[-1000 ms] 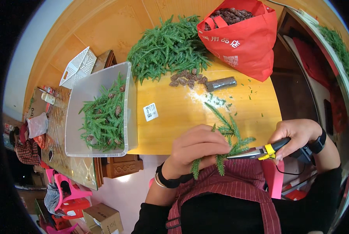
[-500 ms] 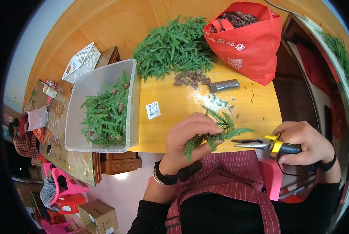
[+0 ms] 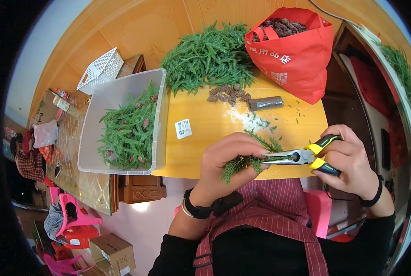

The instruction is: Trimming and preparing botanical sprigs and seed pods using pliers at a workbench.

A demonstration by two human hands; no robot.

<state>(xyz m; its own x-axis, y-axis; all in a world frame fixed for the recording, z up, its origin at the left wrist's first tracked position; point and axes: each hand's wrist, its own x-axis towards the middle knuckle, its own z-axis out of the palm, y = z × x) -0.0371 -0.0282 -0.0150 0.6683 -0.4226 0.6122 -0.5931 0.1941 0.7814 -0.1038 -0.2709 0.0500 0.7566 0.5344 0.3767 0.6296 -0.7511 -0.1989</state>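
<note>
My left hand (image 3: 217,158) pinches an artificial pine sprig (image 3: 235,168) between thumb and fingers above the front of the yellow table. In my right hand (image 3: 354,163) is a pair of long-nose pliers (image 3: 302,157) with yellow and black handles spread apart. Its jaw tips reach the sprig right beside my left fingertips; whether they grip it I cannot tell. Beyond my hands lie several small brown pine cones (image 3: 231,93) and a dark bundle in clear wrap (image 3: 266,103), with white powder (image 3: 246,118) and green bits scattered before them.
A clear plastic bin (image 3: 161,124) with green sprigs and pine cones stands at left. At the back are a heap of green sprigs (image 3: 210,57) and a red bag (image 3: 297,60) of brown cones. A white label (image 3: 183,129) lies beside the bin. A white basket (image 3: 99,71) sits farther left.
My right hand has brought the pliers leftward and turned them, so the jaws now meet the sprig. Their handles have spread. The left hand still holds the sprig, which has tilted.
</note>
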